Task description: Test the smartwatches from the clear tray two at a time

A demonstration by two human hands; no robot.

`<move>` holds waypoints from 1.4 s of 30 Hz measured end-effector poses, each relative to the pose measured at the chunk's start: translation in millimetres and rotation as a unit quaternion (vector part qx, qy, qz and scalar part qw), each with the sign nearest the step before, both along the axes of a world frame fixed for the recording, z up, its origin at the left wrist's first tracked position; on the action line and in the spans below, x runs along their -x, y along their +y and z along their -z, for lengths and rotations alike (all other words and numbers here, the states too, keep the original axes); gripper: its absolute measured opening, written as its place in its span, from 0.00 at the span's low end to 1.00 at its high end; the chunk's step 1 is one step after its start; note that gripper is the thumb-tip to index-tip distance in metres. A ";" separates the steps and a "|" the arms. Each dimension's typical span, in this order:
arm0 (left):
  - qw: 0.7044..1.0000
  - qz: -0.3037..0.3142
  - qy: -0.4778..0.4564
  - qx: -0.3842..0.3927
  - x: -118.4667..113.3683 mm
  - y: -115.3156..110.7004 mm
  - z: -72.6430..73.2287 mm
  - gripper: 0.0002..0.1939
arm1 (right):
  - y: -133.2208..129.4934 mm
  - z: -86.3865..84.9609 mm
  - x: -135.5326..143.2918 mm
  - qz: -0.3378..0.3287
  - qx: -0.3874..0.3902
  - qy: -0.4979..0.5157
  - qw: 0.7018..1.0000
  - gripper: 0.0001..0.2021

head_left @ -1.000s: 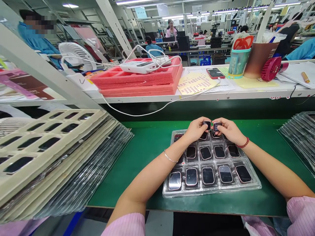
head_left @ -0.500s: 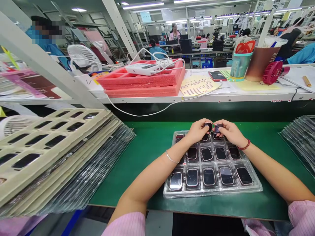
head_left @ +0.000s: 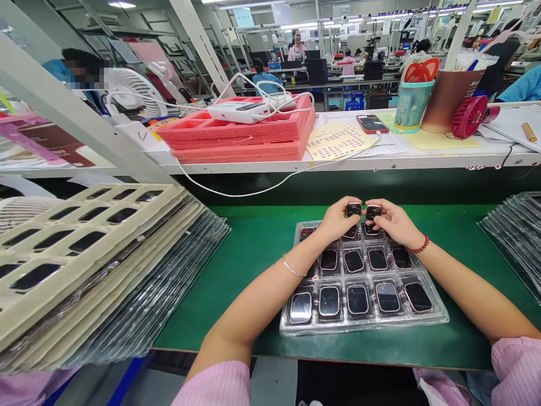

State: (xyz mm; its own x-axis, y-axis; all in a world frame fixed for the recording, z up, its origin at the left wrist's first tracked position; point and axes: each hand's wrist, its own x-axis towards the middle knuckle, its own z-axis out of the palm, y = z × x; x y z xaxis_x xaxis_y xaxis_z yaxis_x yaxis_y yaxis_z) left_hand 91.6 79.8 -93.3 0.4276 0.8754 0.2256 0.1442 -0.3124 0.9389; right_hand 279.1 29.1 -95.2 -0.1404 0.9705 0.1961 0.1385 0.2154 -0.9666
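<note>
My left hand [head_left: 339, 219] grips a smartwatch body [head_left: 354, 209] between thumb and fingers. Close beside it, my right hand [head_left: 391, 219] pinches a second smartwatch body [head_left: 374, 212]. Both are held above the back row of a clear plastic tray [head_left: 363, 326]. Dark-screened watch bodies without straps sit in the tray's pockets, among them one in the front row [head_left: 357, 299] and one in the middle row [head_left: 354, 261]. My hands partly cover the back row.
At left, a tall stack of trays [head_left: 198, 254] carries a cream tray [head_left: 97, 225] of watch bodies. More clear trays [head_left: 513, 237] stand at right. Along the back, a white shelf [head_left: 338, 163] bears red foam [head_left: 236, 149], a phone [head_left: 372, 124] and a cup [head_left: 414, 104]. A white cable [head_left: 249, 195] droops from it.
Both watch bodies have tilted, and their screens look darker and more foreshortened. My hands stay over the tray's back row. The whole view has shifted slightly.
</note>
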 end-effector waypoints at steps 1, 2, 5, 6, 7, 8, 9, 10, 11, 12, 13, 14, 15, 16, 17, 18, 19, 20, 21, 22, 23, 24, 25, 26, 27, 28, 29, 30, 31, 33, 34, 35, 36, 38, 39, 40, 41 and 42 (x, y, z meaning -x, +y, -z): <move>1.000 0.000 -0.003 0.008 0.1 0.1 -0.1 0.17 | 0.0 0.4 -0.3 -0.003 0.000 -0.001 1.000 0.20; 1.000 0.001 -0.008 0.017 0.1 0.3 -0.1 0.15 | 0.0 0.7 -0.5 -0.006 0.000 -0.003 1.000 0.20; 1.000 -0.006 -0.019 0.020 0.2 0.7 -0.3 0.16 | 0.0 1.5 -1.1 -0.012 -0.006 -0.008 1.000 0.20; 1.000 -0.010 -0.020 0.015 0.2 0.7 -0.4 0.17 | 0.2 1.8 -1.3 -0.014 -0.009 -0.010 1.000 0.21; 1.000 -0.009 -0.021 0.016 0.1 0.8 -0.5 0.17 | 0.4 2.1 -1.4 -0.015 -0.010 -0.011 1.000 0.20; 0.999 -0.006 -0.026 0.022 0.0 0.8 -0.5 0.17 | 0.6 2.4 -1.5 -0.016 -0.010 -0.011 1.000 0.20; 0.999 0.001 -0.032 0.032 -0.1 0.7 -0.6 0.16 | 0.8 2.6 -1.6 -0.015 -0.010 -0.011 1.000 0.20; 0.999 0.006 -0.037 0.039 -0.1 0.7 -0.5 0.16 | 0.9 2.7 -1.6 -0.015 -0.010 -0.010 1.000 0.19; 0.998 0.008 -0.038 0.040 -0.1 0.7 -0.5 0.16 | 1.0 2.6 -1.6 -0.015 -0.010 -0.010 1.000 0.20; 0.999 0.005 -0.035 0.033 -0.1 0.6 -0.3 0.17 | 0.9 2.5 -1.6 -0.015 -0.011 -0.009 1.000 0.20; 0.999 0.000 -0.028 0.022 0.0 0.6 -0.2 0.18 | 0.8 2.3 -1.6 -0.015 -0.012 -0.009 1.000 0.21; 1.000 -0.005 -0.022 0.011 0.1 0.6 0.0 0.19 | 0.7 2.1 -1.5 -0.016 -0.013 -0.009 1.000 0.21; 1.000 -0.004 -0.020 0.007 0.1 0.6 0.2 0.19 | 0.6 1.9 -1.5 -0.016 -0.014 -0.009 1.000 0.20; 1.000 0.001 -0.023 0.012 0.1 0.6 0.3 0.18 | 0.5 1.8 -1.5 -0.016 -0.015 -0.009 1.000 0.20; 0.999 0.008 -0.031 0.023 0.0 0.6 0.3 0.17 | 0.5 1.8 -1.4 -0.015 -0.014 -0.010 1.000 0.19; 0.999 0.015 -0.040 0.033 0.0 0.6 0.1 0.16 | 0.5 1.9 -1.3 -0.013 -0.013 -0.010 1.000 0.19; 0.998 0.016 -0.044 0.037 -0.1 0.5 -0.2 0.16 | 0.5 1.9 -1.2 -0.013 -0.012 -0.010 1.000 0.19; 0.998 0.012 -0.043 0.034 0.0 0.4 -0.6 0.17 | 0.5 2.0 -1.1 -0.013 -0.012 -0.009 1.000 0.20; 0.999 0.005 -0.036 0.025 0.0 0.3 -1.1 0.18 | 0.5 2.0 -0.9 -0.013 -0.014 -0.008 1.000 0.20; 1.000 -0.003 -0.027 0.014 0.1 0.1 -1.5 0.20 | 0.4 2.0 -0.8 -0.013 -0.016 -0.007 1.000 0.21; 1.000 -0.007 -0.020 0.004 0.3 0.0 -1.8 0.21 | 0.4 2.0 -0.8 -0.013 -0.019 -0.007 1.000 0.21; 1.000 -0.008 -0.016 0.000 0.3 -0.1 -1.8 0.21 | 0.4 2.0 -0.8 -0.014 -0.021 -0.007 1.000 0.21; 1.000 -0.004 -0.018 0.002 0.4 -0.1 -1.6 0.21 | 0.5 2.1 -0.9 -0.015 -0.020 -0.007 1.000 0.21; 1.000 0.002 -0.023 0.009 0.4 0.0 -1.3 0.19 | 0.6 2.3 -1.0 -0.015 -0.019 -0.007 1.000 0.20; 0.999 0.006 -0.028 0.016 0.4 0.1 -0.9 0.18 | 0.7 2.6 -1.1 -0.015 -0.016 -0.007 1.000 0.20; 0.999 0.006 -0.030 0.019 0.4 0.3 -0.6 0.17 | 0.8 2.9 -1.3 -0.015 -0.013 -0.007 1.000 0.20; 0.999 0.003 -0.029 0.018 0.4 0.5 -0.6 0.17 | 0.9 3.2 -1.3 -0.014 -0.012 -0.006 1.000 0.20; 1.000 -0.003 -0.024 0.011 0.4 0.6 -0.7 0.18 | 1.1 3.5 -1.3 -0.012 -0.012 -0.006 1.000 0.20; 1.000 -0.008 -0.018 0.002 0.5 0.5 -1.2 0.20 | 1.2 3.6 -1.3 -0.011 -0.014 -0.007 1.000 0.21; 1.000 -0.012 -0.007 -0.012 0.6 0.1 -2.7 0.22 | 1.3 3.7 -1.2 -0.011 -0.021 -0.009 1.000 0.22; 1.000 -0.010 -0.003 -0.013 0.6 -0.2 -3.4 0.22 | 1.3 3.6 -1.1 -0.011 -0.023 -0.009 1.000 0.22; 1.000 -0.008 -0.001 -0.013 0.6 -0.6 -4.0 0.22 | 1.4 3.4 -1.1 -0.011 -0.023 -0.010 1.000 0.22; 1.000 -0.008 -0.001 -0.012 0.6 -0.8 -4.2 0.22 | 1.4 3.3 -1.1 -0.011 -0.021 -0.009 1.000 0.21; 1.000 -0.002 -0.014 -0.004 0.3 -0.6 -3.4 0.19 | 1.5 3.4 -1.0 -0.010 -0.015 -0.008 1.000 0.21; 1.000 0.006 -0.025 0.004 0.1 -0.2 -2.5 0.17 | 1.4 3.5 -1.0 -0.009 -0.013 -0.008 1.000 0.21; 0.999 0.013 -0.036 0.014 0.0 0.3 -1.5 0.16 | 1.3 3.6 -0.9 -0.008 -0.013 -0.008 1.000 0.21; 0.999 0.018 -0.043 0.020 -0.1 0.9 -0.5 0.15 | 1.2 3.7 -0.8 -0.008 -0.016 -0.010 1.000 0.21; 0.999 0.019 -0.046 0.022 0.0 1.4 0.3 0.15 | 1.0 3.7 -0.7 -0.009 -0.020 -0.011 1.000 0.22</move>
State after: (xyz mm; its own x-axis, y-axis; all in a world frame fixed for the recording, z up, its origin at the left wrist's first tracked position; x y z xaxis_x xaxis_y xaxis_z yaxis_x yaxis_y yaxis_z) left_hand 91.7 81.2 -93.6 0.4401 0.8687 0.2275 0.0462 -0.2749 0.9604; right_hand 279.8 30.1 -98.9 -0.1621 0.9593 0.2312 0.1558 0.2562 -0.9540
